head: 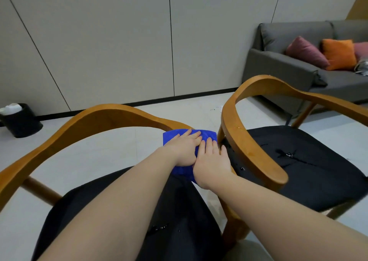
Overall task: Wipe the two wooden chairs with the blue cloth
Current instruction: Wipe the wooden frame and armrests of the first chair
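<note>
Open floor point(99, 151) ran far to the wall, with a sofa point(282, 69) far right and a bin point(22, 121) far left. The left chair point(111, 113) and right chair point(249, 141) stood side by side, rails close. The cloth point(207, 134) draped the left chair's right rail. The left hand point(185, 151) and right hand point(213, 163) pressed it, fingers flat and straight.

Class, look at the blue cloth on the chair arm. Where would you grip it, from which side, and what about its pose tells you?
Pinch the blue cloth at its far edge, coming down from the far side. It lies draped over the left chair's arm, with the left hand and right hand pressing flat on its middle, so that edge looks freest.
</note>
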